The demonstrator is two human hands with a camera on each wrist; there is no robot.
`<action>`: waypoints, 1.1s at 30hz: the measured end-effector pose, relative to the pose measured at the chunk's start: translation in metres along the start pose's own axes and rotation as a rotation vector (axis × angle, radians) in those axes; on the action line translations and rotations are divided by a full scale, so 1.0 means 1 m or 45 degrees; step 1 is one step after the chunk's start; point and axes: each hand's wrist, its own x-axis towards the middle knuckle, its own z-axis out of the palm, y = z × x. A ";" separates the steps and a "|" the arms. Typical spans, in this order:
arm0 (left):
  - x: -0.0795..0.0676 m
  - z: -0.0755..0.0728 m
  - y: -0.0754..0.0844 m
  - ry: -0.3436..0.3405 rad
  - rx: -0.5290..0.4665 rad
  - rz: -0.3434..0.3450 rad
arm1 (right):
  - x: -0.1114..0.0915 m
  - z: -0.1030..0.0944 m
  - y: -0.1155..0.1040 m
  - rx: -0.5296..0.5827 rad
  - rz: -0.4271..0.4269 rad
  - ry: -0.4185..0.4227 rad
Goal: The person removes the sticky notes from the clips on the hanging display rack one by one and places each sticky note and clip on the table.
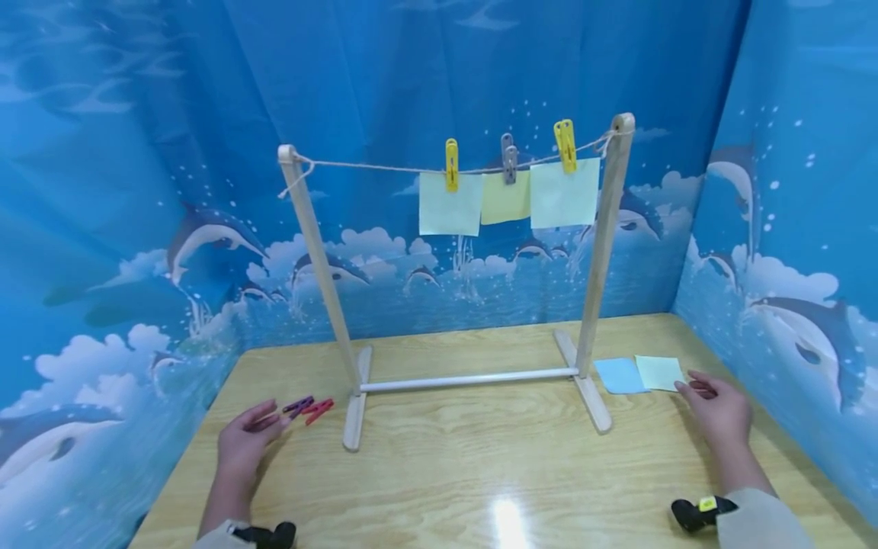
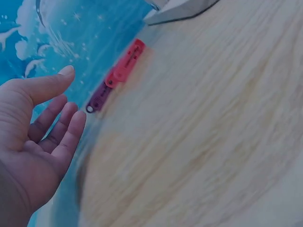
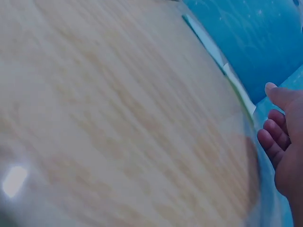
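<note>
Near the table's left side my left hand [image 1: 241, 444] is held with its fingers loosely bent, beside a purple clothespin [image 1: 297, 406]. A red clothespin [image 1: 318, 411] lies against the purple one; in the left wrist view a gap separates the thumb and fingers, with nothing between them. On the right, my right hand [image 1: 722, 412] has its fingertips right at the corner of a pale green paper square [image 1: 658, 373]. A light blue paper square [image 1: 620, 376] lies next to the green one. Nothing shows between the right thumb and fingers in the right wrist view.
A wooden frame [image 1: 598, 252] holds a string [image 1: 370, 165] across its two posts. Two pale green papers and a yellow paper [image 1: 506, 198] hang there from yellow clothespins [image 1: 451, 165] and a grey clothespin [image 1: 509, 160]. Dolphin-print curtains [image 1: 384, 290] enclose the wooden table [image 1: 439, 457].
</note>
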 end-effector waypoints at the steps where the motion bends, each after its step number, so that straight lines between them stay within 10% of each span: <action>1: 0.000 0.000 0.001 -0.004 0.001 0.006 | -0.001 -0.001 -0.002 0.011 -0.019 -0.009; 33: -0.030 0.014 0.053 -0.096 0.041 0.188 | -0.029 -0.017 -0.084 0.195 -0.438 0.012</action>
